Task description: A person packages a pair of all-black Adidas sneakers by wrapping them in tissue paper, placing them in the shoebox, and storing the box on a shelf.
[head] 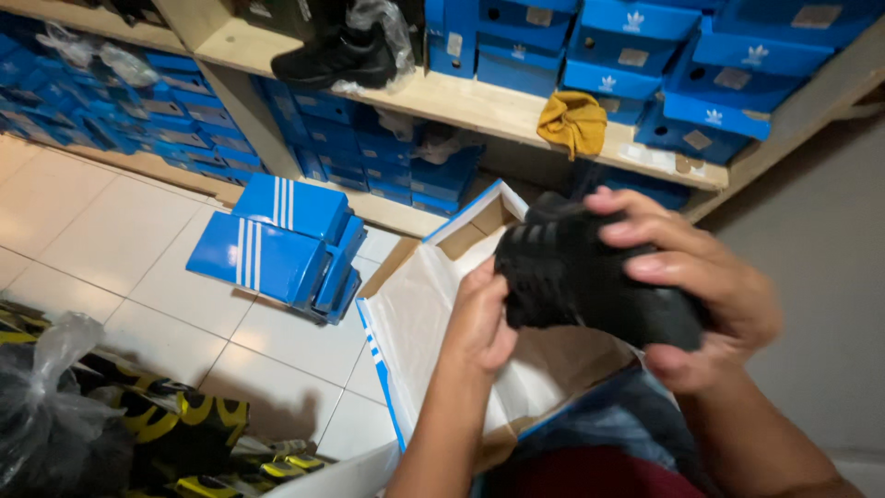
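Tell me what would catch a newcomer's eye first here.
A black shoe at centre right, held by both hands, left and right, over an open box lined with white paper. Left of it, blue striped boxes lie on the tiled floor; more fill the wooden shelves.

White tiled floor (101, 231), wooden shelves (479, 106)
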